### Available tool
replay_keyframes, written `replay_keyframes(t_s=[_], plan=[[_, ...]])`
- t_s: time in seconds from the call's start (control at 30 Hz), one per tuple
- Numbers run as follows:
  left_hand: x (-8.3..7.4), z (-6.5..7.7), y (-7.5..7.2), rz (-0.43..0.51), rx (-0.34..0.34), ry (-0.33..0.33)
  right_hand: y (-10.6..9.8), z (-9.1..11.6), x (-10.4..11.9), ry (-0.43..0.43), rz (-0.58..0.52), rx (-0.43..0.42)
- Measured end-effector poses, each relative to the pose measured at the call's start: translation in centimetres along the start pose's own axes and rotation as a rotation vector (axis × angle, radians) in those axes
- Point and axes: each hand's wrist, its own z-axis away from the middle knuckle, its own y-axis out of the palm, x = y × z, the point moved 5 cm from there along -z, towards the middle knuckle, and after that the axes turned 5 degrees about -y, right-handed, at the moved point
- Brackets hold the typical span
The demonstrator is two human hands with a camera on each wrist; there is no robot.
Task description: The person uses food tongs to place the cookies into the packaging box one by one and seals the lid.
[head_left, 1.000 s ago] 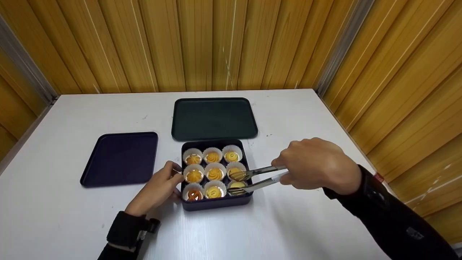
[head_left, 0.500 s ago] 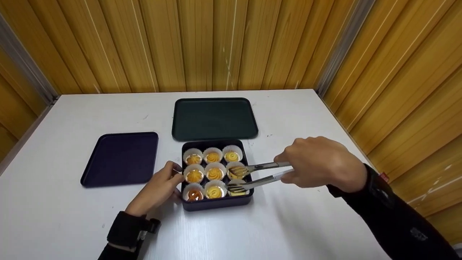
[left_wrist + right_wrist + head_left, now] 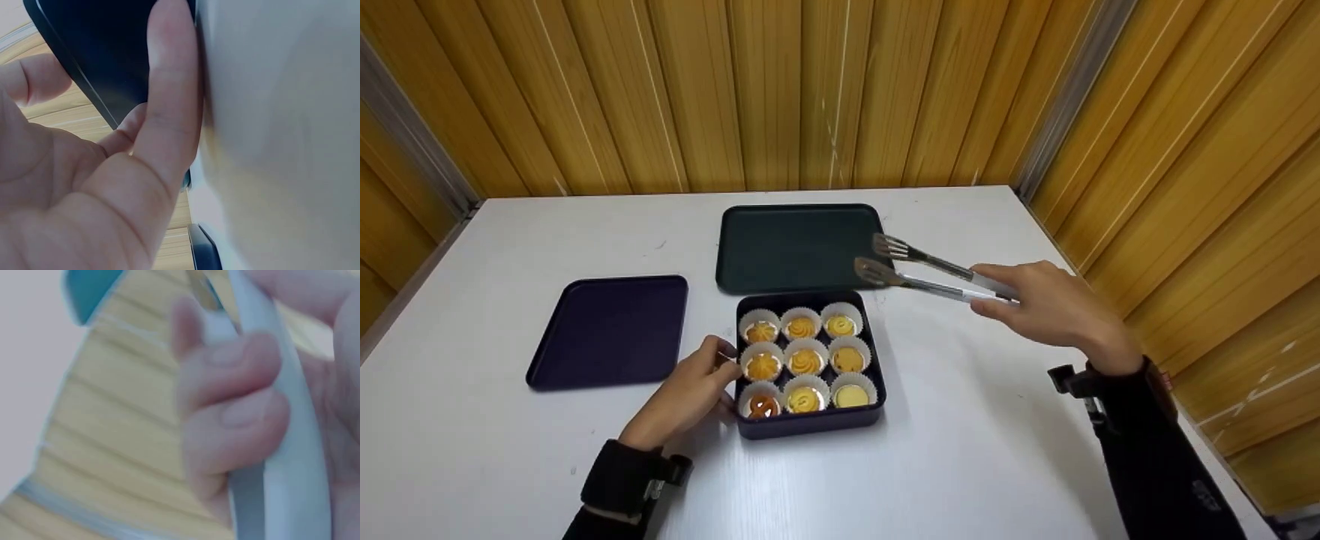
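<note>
A dark purple box (image 3: 810,429) holds several small piped cookies in white paper cups, one of them a reddish-brown glazed treat (image 3: 763,406) at the near left. My left hand (image 3: 690,390) rests against the box's left side; in the left wrist view its fingers (image 3: 171,95) lie along the dark outer wall. Higher up on the right, my right hand (image 3: 1046,304) grips metal tongs (image 3: 937,289) by their pale handles. The tongs' slotted tips stand apart over the right front part of the dark green tray (image 3: 802,247), with nothing between them.
Behind the box lies that green tray, close to its far edge. A flat dark purple lid or tray (image 3: 611,330) lies left of the box. The white table (image 3: 960,450) is bounded by wood-patterned walls (image 3: 780,90) at the back and right.
The tongs have lifted out of the box and swung up and back, uncovering the two right-hand cookies. My right hand has risen with them. The left hand and box stay in place.
</note>
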Motion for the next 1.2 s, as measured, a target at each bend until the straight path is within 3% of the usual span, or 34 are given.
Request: replay_keyframes(t_s=[0.17,0.5,0.8,1.2], plan=[[0.0,0.0,0.0,0.000,-0.003,0.000,3.1,-0.1,-4.3,0.108,-0.027,-0.074],[0.0,-0.1,-0.1,-0.013,-0.004,0.004,8.0,0.4,-9.0,0.269,-0.068,-0.017],[0.1,0.0,-0.1,0.001,-0.006,0.001,9.2,0.5,-10.1,0.314,-0.122,-0.026],[0.2,0.1,0.1,0.048,0.007,-0.010,9.5,0.6,-10.2,0.321,-0.074,-0.042]])
